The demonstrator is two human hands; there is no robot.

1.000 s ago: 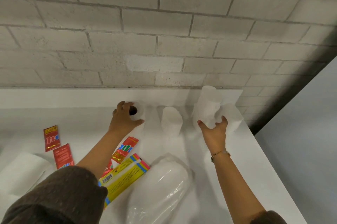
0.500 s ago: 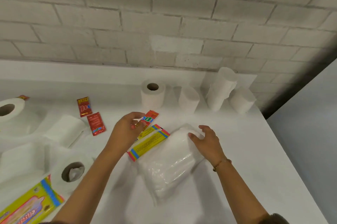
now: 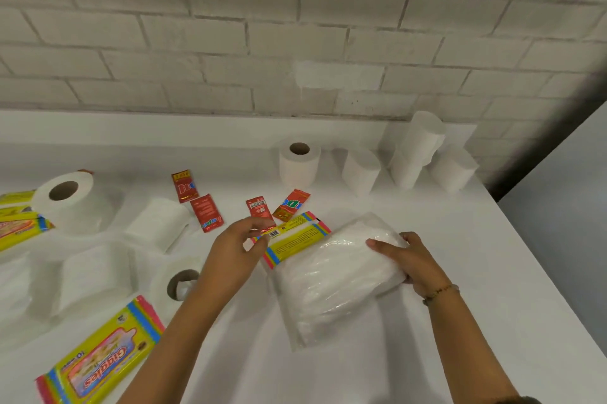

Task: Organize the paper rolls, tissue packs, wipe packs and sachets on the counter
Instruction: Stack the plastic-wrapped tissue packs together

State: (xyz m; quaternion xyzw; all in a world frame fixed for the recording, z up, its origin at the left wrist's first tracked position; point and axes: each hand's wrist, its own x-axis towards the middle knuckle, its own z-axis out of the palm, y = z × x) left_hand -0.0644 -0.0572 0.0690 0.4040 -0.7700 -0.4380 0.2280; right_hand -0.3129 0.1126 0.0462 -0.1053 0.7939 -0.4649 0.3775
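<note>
My right hand [image 3: 412,260] grips the far end of a clear-wrapped white tissue pack [image 3: 328,275] lying mid-counter. My left hand [image 3: 235,247] pinches the near end of a red sachet [image 3: 259,209] beside a yellow wipe pack [image 3: 297,239] that leans on the tissue pack. Three more red sachets [image 3: 206,213] lie just beyond. Several white paper rolls [image 3: 299,164] stand in a row by the back wall, one stacked on another [image 3: 422,137]. Other rolls [image 3: 70,201] sit at the left.
A second yellow wipe pack [image 3: 101,357] lies at the near left, and more [image 3: 16,226] at the far left edge. White wrapped packs [image 3: 95,272] sit left of my arm. The counter [image 3: 476,272] ends at the right, with a brick wall behind.
Both hands drew back from the rolls at the back wall. My right hand came down on the tissue pack and closed on it; my left hand went to the sachet.
</note>
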